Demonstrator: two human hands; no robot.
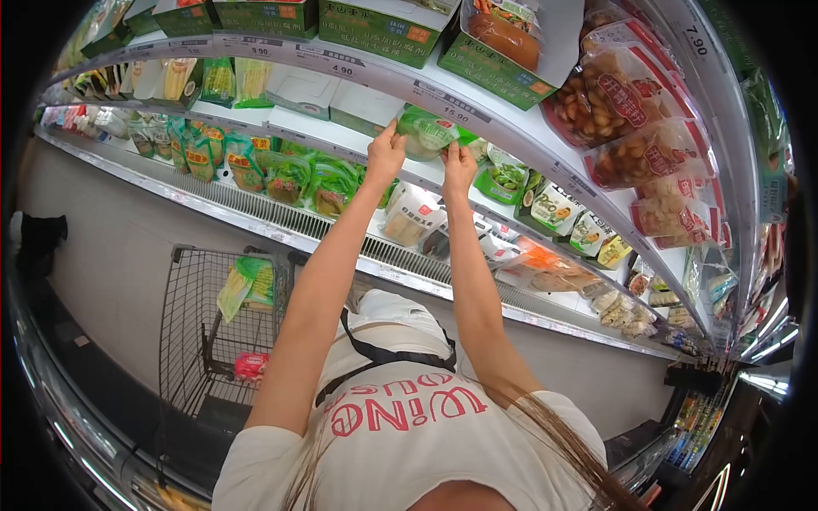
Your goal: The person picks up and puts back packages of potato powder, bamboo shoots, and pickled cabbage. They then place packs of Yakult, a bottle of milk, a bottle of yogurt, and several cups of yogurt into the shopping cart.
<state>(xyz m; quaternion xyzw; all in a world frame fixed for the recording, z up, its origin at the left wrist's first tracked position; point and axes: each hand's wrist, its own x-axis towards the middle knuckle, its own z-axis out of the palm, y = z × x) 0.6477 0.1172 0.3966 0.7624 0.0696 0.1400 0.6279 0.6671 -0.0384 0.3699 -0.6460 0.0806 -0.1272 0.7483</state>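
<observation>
Both arms reach forward to the middle shelf. A green and clear plastic food bag [423, 134] is stretched between my two hands. My left hand [388, 155] pinches its left edge, and my right hand [459, 168] has its lower right corner between closed fingers. The contents of the bag are hard to make out. White-topped cartons [365, 106] stand just left of the bag, and a similar green pack [500, 180] lies to the right of my right hand.
A wire shopping cart [189, 294] stands at lower left, holding a green bag [247, 285] and a red pack [250, 366]. Above the hands runs an upper shelf edge [375, 70] with price tags. Packaged snacks [615, 98] hang at upper right. Bagged goods [332, 186] fill the lower shelf.
</observation>
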